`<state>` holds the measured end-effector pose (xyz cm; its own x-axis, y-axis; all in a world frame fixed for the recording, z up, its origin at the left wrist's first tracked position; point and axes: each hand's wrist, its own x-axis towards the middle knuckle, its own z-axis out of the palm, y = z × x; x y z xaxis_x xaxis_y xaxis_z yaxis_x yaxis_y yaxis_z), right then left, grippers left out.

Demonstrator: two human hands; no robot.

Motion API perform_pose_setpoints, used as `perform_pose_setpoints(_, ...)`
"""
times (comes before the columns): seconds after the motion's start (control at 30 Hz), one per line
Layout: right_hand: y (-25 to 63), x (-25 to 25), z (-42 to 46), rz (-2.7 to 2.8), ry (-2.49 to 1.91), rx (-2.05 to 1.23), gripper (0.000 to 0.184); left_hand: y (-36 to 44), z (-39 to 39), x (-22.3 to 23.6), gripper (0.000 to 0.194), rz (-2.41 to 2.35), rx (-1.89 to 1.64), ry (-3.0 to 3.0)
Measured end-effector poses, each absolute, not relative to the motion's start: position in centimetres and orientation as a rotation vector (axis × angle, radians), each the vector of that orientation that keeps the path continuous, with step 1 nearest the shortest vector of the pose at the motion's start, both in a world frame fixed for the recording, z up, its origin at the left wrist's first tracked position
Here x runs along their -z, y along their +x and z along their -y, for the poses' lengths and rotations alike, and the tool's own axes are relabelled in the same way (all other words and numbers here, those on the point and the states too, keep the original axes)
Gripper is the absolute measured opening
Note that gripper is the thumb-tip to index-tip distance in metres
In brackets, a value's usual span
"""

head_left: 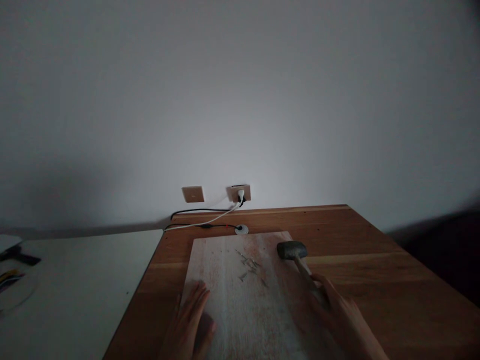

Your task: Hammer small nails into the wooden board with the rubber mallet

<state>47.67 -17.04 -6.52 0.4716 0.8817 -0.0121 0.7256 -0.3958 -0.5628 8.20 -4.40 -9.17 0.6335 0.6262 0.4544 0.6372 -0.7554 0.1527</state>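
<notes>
A pale wooden board lies on a brown wooden table. My left hand rests flat on the board's left part, fingers stretched out, holding nothing. My right hand lies over the wooden handle of a hammer, fingers curled loosely onto it. The hammer's dark head rests on the board's far right corner. Several small nails lie scattered on the board between my hands, a little farther away.
A white surface adjoins the table on the left, with a plate and dark items at its left edge. Wall sockets sit behind the table, with black and white cables running across the far edge.
</notes>
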Motion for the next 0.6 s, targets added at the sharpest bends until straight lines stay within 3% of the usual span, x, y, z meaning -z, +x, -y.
perform_pose_setpoints(0.27,54.9,5.4,20.2,1.147,-2.319,-0.315,0.042,9.2,3.3,9.0,0.072,1.093,0.764,-2.8)
perform_pose_setpoints(0.43,57.2,5.8,20.8,1.101,-2.358,-0.248,0.043,14.5,1.8,7.2,0.066,1.026,0.783,-2.913)
perform_pose_setpoints(0.6,56.9,5.9,20.3,1.119,-2.379,-0.287,0.045,22.7,-0.4,4.7,0.084,0.708,0.559,-3.214)
